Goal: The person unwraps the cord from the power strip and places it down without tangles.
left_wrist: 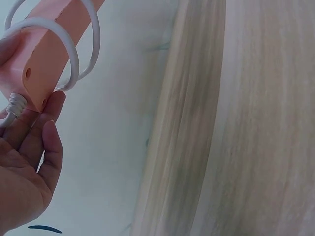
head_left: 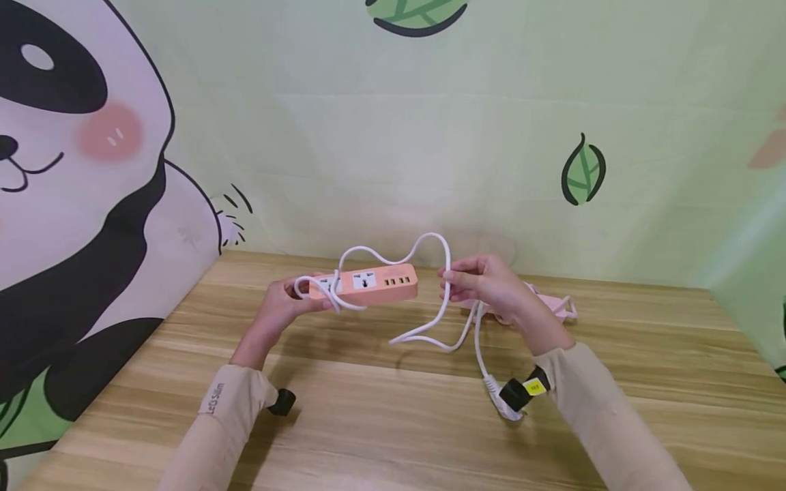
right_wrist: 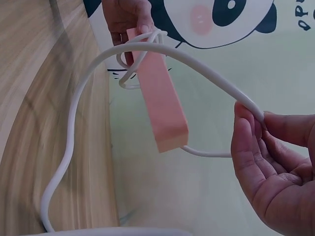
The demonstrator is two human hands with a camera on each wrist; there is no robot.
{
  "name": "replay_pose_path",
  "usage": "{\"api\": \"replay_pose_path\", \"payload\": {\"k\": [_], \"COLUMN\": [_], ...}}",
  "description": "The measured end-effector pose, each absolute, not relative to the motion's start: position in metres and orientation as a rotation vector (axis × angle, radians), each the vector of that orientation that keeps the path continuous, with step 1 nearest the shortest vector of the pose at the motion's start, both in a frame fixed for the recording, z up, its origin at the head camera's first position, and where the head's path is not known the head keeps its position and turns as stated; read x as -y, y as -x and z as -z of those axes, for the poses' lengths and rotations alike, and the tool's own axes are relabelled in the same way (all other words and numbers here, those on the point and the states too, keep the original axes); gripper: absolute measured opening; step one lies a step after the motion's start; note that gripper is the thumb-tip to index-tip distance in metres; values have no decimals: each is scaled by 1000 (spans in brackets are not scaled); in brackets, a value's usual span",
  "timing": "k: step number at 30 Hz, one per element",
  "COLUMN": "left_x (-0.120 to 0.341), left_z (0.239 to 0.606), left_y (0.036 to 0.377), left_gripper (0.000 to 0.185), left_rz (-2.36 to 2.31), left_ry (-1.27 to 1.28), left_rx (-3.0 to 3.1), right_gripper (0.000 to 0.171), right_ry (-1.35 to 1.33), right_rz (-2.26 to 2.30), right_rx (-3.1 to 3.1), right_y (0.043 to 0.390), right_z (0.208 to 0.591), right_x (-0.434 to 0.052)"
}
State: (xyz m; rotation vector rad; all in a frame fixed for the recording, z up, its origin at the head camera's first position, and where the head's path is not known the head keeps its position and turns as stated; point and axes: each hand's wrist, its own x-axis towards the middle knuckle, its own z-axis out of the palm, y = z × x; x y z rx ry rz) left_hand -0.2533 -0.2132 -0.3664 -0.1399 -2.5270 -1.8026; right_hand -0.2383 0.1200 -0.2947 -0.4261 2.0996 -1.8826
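Nearest the head camera are the two beige sleeves; the left sleeve (head_left: 224, 402) carries small lettering along its cuff that looks like "Let's Slim", though it is too small to be sure. Just beyond the right sleeve, the white plug (head_left: 505, 404) lies on the wooden table (head_left: 393, 423), with a black strap and a yellow label (head_left: 535, 387) beside it; the writing on the label cannot be read.

The landmark is the pink power strip (head_left: 371, 284), held in the air above the far part of the table. The left hand (head_left: 284, 305) grips the strip's cord end, fingers curled round it, where the white cord (head_left: 424, 286) is looped twice about the body. The strip's upper face shows a socket and a row of small ports; no brand can be made out on it.

To the right of the strip, the right hand (head_left: 491, 286) pinches the cord between thumb and fingers, holding up an arch that runs back to the strip. Below that hand the cord sags to the table and trails towards the plug. Behind the right hand, further from the strip, a second pink item (head_left: 552, 305) lies on the table, mostly hidden.
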Motion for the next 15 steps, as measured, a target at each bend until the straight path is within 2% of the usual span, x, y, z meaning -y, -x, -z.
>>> {"api": "replay_pose_path", "payload": {"k": [15], "left_x": [213], "left_z": [362], "left_y": [252], "left_gripper": [54], "left_rz": [1802], "left_ry": [138], "left_rx": [2502], "right_gripper": [34], "right_ry": [305], "right_rz": [1857], "right_rx": [-2036], "right_y": [240], "right_z": [320], "right_x": [-131]}}
